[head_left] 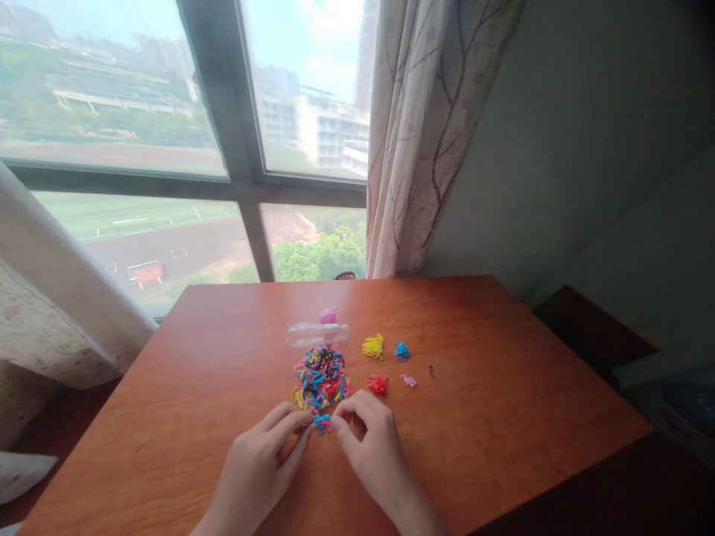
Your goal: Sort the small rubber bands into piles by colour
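A mixed heap of small coloured rubber bands [322, 376] lies on the table in front of me. At its near edge is a little cluster of blue and pink rubber bands [322, 423] between my fingertips. My left hand [262, 454] pinches the blue bands from the left, thumb and index finger together. From the right, the thumb and index finger of my right hand [372, 435] close at the cluster's edge; what lies between them is too small to make out. Just beyond the right hand sits a small pile of red bands [377, 384].
Yellow bands [373, 346], blue bands [401, 351] and pink bands [409, 380] form separate little piles on the right, near a single dark band [431, 371]. Behind the heap lie a clear plastic container [317, 334] and a pink object [329, 316]. The wooden table [503, 402] ends at a window.
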A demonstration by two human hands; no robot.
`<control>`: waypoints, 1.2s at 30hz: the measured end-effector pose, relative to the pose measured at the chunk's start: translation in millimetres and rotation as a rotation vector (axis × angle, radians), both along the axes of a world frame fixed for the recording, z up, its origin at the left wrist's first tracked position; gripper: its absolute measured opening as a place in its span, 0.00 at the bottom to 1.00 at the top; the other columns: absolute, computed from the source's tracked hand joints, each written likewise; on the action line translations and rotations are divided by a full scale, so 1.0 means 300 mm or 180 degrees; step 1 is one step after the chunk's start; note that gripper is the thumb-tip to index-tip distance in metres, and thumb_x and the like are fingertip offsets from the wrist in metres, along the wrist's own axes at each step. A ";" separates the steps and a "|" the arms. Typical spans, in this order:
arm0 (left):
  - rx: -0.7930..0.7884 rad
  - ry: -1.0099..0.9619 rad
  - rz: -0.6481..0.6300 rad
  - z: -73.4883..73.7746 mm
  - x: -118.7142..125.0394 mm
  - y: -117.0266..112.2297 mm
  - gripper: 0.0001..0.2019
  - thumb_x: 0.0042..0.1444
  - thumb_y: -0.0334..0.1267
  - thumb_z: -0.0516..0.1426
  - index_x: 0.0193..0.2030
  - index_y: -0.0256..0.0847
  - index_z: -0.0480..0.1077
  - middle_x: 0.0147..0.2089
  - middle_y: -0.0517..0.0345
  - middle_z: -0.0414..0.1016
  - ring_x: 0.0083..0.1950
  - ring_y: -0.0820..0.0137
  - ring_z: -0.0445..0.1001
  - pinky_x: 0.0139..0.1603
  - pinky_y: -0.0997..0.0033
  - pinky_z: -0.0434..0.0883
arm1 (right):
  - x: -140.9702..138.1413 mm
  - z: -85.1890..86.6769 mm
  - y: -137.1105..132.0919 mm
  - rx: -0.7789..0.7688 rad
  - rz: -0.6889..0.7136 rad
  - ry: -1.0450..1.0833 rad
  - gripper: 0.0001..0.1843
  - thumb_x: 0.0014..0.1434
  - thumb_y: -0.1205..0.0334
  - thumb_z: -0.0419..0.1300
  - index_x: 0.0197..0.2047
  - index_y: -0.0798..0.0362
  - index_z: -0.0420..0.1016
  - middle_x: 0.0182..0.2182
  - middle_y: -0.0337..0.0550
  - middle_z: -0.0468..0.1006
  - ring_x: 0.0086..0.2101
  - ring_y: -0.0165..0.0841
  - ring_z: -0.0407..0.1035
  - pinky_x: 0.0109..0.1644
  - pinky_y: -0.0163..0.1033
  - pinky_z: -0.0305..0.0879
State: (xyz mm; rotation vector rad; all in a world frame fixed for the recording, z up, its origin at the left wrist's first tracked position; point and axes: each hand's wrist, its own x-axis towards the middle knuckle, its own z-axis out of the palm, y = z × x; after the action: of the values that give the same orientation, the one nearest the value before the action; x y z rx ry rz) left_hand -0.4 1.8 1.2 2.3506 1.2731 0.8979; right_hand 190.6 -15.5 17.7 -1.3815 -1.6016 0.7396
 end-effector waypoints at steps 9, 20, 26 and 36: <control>0.0116 -0.0015 0.0002 -0.001 0.000 0.002 0.09 0.65 0.37 0.53 0.41 0.46 0.74 0.35 0.61 0.77 0.33 0.76 0.77 0.37 0.82 0.72 | 0.006 -0.012 -0.002 -0.0144 0.0010 0.0105 0.07 0.59 0.70 0.60 0.29 0.52 0.73 0.26 0.35 0.70 0.26 0.27 0.63 0.30 0.31 0.56; 0.0338 -0.0018 0.0139 0.023 -0.001 0.003 0.09 0.64 0.37 0.52 0.39 0.45 0.74 0.31 0.63 0.76 0.29 0.76 0.76 0.31 0.83 0.70 | 0.145 -0.024 0.051 0.0153 -0.0402 -0.0528 0.09 0.62 0.64 0.56 0.30 0.51 0.74 0.26 0.37 0.72 0.26 0.29 0.65 0.30 0.32 0.59; 0.0348 0.0015 0.0078 0.016 -0.001 0.006 0.09 0.65 0.36 0.51 0.39 0.45 0.73 0.31 0.63 0.75 0.29 0.77 0.75 0.31 0.83 0.69 | 0.322 -0.032 0.167 0.0302 -0.1111 -0.1562 0.11 0.64 0.63 0.53 0.32 0.51 0.75 0.30 0.41 0.75 0.30 0.32 0.68 0.35 0.35 0.59; 0.0279 0.0042 0.0137 0.018 -0.002 0.005 0.09 0.63 0.36 0.52 0.38 0.46 0.74 0.31 0.63 0.76 0.29 0.76 0.76 0.30 0.82 0.70 | 0.358 -0.056 0.233 0.0134 -0.1213 -0.2172 0.09 0.61 0.68 0.57 0.31 0.49 0.76 0.32 0.41 0.76 0.33 0.33 0.68 0.32 0.35 0.54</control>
State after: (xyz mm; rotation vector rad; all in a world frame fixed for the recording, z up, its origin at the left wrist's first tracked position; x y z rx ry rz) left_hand -1.1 3.3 6.5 2.4080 1.3197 0.9716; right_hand 298.1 54.5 0.8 -1.9619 -1.7451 -0.0105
